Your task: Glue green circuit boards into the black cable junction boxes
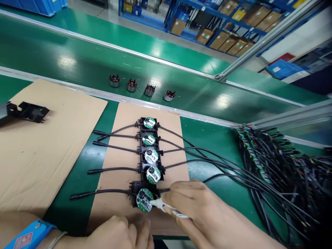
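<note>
Board (142, 200) nearest the person is the one being worked: round, green, sitting tilted over its black housing (135, 187) at the near end of the row, on a cardboard sheet (121, 121). Right hand (195, 204) has a white tube (158, 203) pinched firmly between thumb and fingers, nozzle at the board's right side; contact with the parts looks likely, can't confirm. Left hand (120, 233) sits just below, fingers curled; can't tell if it grips anything.

Step, as judged: laying white compound on the board's components. The four boards beyond, e.g. the next one (153, 174), show a broad white patch; this one shows no such patch, so likely just starting. Move calls for a steady nozzle, even squeeze, and the board kept from tipping; left hand is close enough to brace it.

Further out: black cables (112, 192) off both sides of the housings, wired-board bundle (280, 166) at right, four copper-wound stators (149, 90) on the ledge beyond.
</note>
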Tool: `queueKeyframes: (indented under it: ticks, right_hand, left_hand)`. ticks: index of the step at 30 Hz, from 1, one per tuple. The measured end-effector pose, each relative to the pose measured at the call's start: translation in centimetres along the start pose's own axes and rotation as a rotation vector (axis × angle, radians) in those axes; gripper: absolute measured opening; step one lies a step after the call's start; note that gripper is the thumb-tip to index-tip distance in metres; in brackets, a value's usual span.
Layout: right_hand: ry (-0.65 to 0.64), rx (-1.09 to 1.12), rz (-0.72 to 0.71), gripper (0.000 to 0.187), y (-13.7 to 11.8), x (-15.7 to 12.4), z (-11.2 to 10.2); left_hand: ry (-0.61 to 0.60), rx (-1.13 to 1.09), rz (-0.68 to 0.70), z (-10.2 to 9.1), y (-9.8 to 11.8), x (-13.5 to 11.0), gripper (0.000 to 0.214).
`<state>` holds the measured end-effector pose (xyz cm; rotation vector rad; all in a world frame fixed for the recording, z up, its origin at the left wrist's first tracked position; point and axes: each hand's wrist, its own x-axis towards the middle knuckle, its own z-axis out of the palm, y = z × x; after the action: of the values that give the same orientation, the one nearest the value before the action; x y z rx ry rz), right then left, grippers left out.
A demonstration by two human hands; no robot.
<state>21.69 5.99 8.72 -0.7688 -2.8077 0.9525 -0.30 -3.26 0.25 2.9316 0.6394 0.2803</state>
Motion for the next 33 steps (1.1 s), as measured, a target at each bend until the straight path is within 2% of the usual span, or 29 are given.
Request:
queueKeyframes:
  ticks: [5,14,18,26,33]
  right_hand:
    - [-0.029,-0.042,-0.021,0.020,-0.3,1.5,2.0]
    - [-0.110,-0.070,-0.075,0.014,-0.4,3.6,2.1]
    - [-0.135,-0.059,-0.060,0.015,-0.3,3.2,1.8]
    - [-0.132,-0.014,-0.038,0.016,-0.8,1.8,1.5]
    - [-0.133,-0.018,0.000,0.018,-0.5,1.4,1.0]
  left_hand:
    - [0.027,0.056,-0.030,-0.8,0.0,-0.9,0.019]
    - [0.038,0.057,-0.112,0.2,0.3,-1.4,0.022]
    - [0.050,0.055,-0.136,0.0,0.1,-1.2,0.022]
    - [-0.028,0.029,-0.105,-0.8,0.1,-1.1,0.028]
    - [-0.021,0.035,-0.088,-0.1,0.0,-1.1,0.028]
